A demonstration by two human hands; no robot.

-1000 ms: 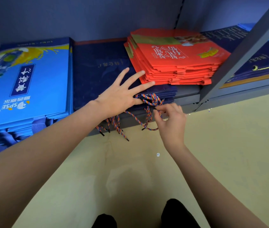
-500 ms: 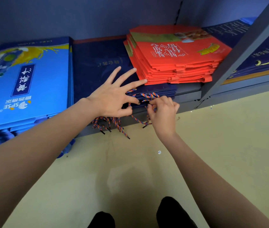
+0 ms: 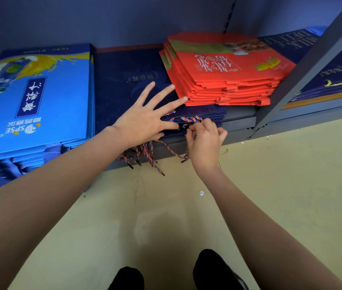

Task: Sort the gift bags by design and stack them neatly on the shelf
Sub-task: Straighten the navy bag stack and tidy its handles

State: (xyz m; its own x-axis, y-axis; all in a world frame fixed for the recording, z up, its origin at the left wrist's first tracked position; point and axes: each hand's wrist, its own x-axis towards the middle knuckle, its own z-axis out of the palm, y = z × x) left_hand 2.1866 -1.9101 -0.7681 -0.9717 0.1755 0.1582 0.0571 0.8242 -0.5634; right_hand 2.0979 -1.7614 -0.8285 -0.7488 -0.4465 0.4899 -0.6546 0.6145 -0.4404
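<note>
Head view: left hand (image 3: 145, 122) lies flat, fingers spread, on the navy gift bags (image 3: 124, 84), likely pinning the stack so it cannot slide. Right hand (image 3: 204, 141), fingers curled, pinches the multicoloured cord handles (image 3: 190, 119) at the stack's front edge, apparently tucking loose ends in. Red bag stack (image 3: 224, 76) sits on the navy bags; light-blue bag stack (image 3: 36, 97) lies to the left on the shelf (image 3: 241, 120).

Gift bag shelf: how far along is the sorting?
Mostly sorted. Done: light blue bags sit stacked at the left, red bags in their own pile, but on top of the navy bags. In hand: left hand presses flat on the navy stack while right hand pinches a braided handle cord. Left: several cords hang over the shelf edge, untucked.
</note>
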